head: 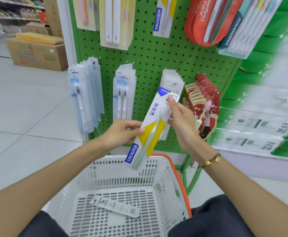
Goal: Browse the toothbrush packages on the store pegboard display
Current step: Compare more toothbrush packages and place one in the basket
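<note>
Basket [162,170] below | toothbrush package [150,124] tilted, pinched between left hand [121,132], right hand [180,117]

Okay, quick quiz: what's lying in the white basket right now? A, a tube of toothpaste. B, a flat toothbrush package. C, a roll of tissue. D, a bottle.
B: a single flat package lies on the floor of the basket, while the left hand and right hand hold another package, the Frog toothbrush pack, above it.
</note>
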The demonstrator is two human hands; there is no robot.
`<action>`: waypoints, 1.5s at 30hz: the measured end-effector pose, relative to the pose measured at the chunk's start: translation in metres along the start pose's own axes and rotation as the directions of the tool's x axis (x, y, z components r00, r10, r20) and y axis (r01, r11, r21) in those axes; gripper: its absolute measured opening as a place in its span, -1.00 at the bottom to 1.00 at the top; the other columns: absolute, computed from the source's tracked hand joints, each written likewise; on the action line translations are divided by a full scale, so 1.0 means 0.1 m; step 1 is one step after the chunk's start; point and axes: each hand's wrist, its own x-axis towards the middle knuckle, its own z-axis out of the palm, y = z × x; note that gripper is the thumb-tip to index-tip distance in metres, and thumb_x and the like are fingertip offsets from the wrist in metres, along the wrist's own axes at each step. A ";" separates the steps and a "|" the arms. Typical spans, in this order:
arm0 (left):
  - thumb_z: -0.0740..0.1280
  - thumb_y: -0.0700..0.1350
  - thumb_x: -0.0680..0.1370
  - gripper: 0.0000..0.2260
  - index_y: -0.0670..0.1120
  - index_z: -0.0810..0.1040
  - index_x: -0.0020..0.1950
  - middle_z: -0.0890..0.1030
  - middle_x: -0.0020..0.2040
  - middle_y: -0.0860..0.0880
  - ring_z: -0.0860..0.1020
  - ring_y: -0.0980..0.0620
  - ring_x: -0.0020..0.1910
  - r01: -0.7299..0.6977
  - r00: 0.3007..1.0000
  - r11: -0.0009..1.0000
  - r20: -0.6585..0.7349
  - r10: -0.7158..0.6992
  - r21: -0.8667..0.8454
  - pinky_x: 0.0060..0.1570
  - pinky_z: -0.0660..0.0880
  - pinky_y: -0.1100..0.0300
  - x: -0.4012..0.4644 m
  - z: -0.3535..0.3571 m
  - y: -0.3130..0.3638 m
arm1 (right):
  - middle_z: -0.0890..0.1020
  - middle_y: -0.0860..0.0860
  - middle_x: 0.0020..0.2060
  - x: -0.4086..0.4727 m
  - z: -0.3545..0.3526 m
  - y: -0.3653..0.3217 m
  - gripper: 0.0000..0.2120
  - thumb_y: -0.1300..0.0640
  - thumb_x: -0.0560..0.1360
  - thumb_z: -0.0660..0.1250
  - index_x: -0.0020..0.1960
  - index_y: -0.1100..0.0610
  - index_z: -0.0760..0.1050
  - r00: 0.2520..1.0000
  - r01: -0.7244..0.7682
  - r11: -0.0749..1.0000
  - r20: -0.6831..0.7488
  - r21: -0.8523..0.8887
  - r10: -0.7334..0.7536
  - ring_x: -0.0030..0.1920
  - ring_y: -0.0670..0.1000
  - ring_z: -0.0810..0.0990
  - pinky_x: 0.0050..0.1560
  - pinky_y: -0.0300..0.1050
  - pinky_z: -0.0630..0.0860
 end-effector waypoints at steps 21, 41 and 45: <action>0.34 -0.20 0.57 -0.85 0.03 0.63 0.02 0.70 -0.14 0.12 0.67 0.18 -0.17 -0.157 0.980 0.969 -0.151 0.129 -0.193 -0.24 0.57 0.32 0.00 0.00 0.05 | 0.72 -0.02 -0.15 -0.03 0.05 0.11 -0.77 -0.03 0.50 0.39 0.03 0.10 0.61 0.983 0.048 0.989 0.184 -0.140 -0.022 -0.11 -0.08 0.69 -0.05 -0.18 0.61; 0.31 -0.20 0.59 -0.86 -0.02 0.61 0.06 0.68 -0.09 0.08 0.66 0.22 -0.20 -0.228 0.913 0.937 -0.393 0.112 -0.263 -0.26 0.58 0.34 -0.03 -0.10 0.10 | 0.71 -0.05 -0.19 -0.10 0.04 0.14 -0.77 0.12 0.46 0.46 0.09 -0.01 0.58 0.900 0.047 0.976 0.432 -0.214 0.051 -0.21 -0.16 0.65 -0.20 -0.32 0.52; 0.36 -0.16 0.56 -0.84 0.00 0.59 0.13 0.64 -0.05 0.09 0.65 0.19 -0.16 -0.259 0.871 0.952 -0.465 0.157 -0.165 -0.23 0.59 0.32 -0.03 -0.08 0.08 | 0.70 0.03 -0.14 -0.15 0.07 0.12 -0.58 0.21 0.43 0.49 0.26 0.07 0.51 0.884 0.200 0.955 0.461 -0.219 -0.079 -0.29 -0.19 0.59 -0.15 -0.38 0.49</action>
